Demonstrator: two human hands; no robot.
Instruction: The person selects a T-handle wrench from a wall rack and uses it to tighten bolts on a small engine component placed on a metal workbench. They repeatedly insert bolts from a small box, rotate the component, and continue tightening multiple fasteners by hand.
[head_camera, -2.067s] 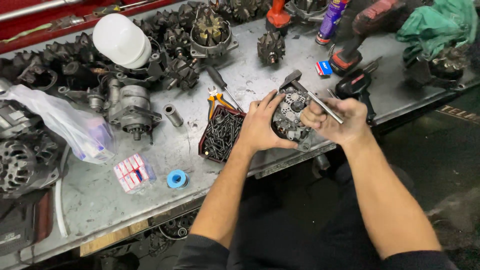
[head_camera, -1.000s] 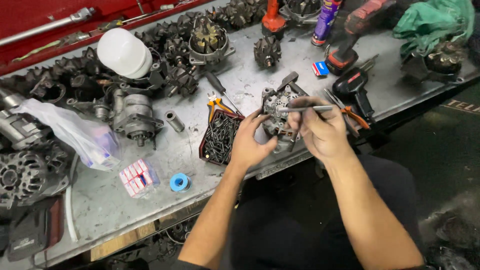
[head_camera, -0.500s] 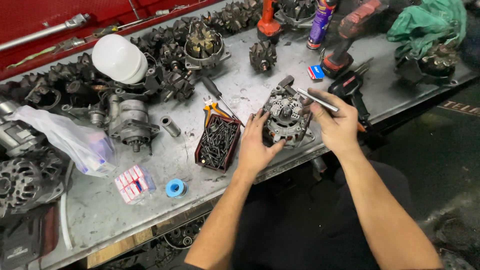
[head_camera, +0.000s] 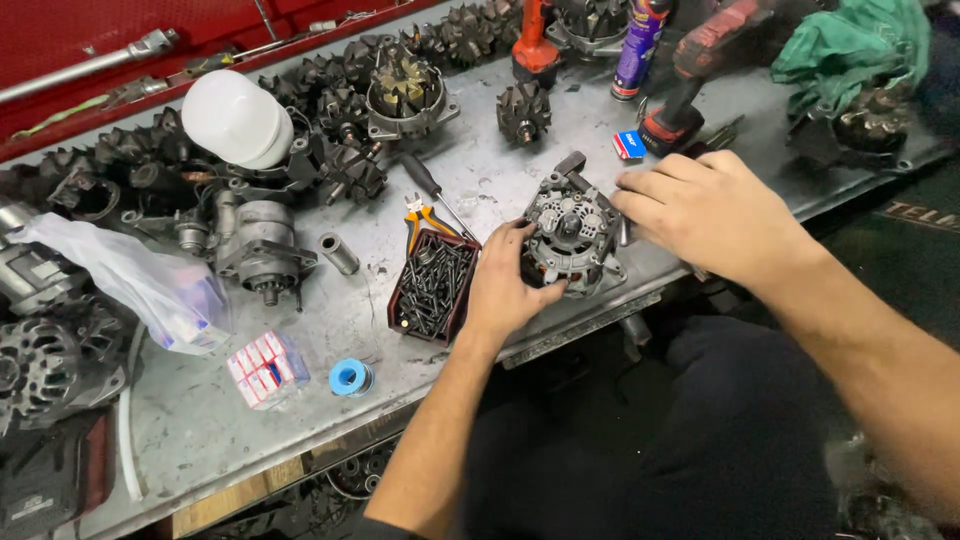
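Alternator (head_camera: 570, 235) sits on the metal desk (head_camera: 330, 420), close to the front edge, face up. Left hand (head_camera: 505, 285) grips its left side, thumb and fingers wrapped on the housing. Right hand (head_camera: 705, 210) lies palm down over the alternator's right edge, fingers loosely spread and pointing left; whether it holds anything underneath cannot be told.

Just left of the alternator, touching the left hand's fingers, is a dark red tray (head_camera: 432, 285) full of black screws. Orange-handled pliers (head_camera: 418, 222) and a screwdriver (head_camera: 432, 192) lie just behind the tray. A blue tape roll (head_camera: 349, 377) and a small box pack (head_camera: 265, 366) lie near the front edge, well left. A white cap (head_camera: 237, 118) rests on dark rotor parts at the rear. A green rag (head_camera: 850, 45) lies at the far right corner.
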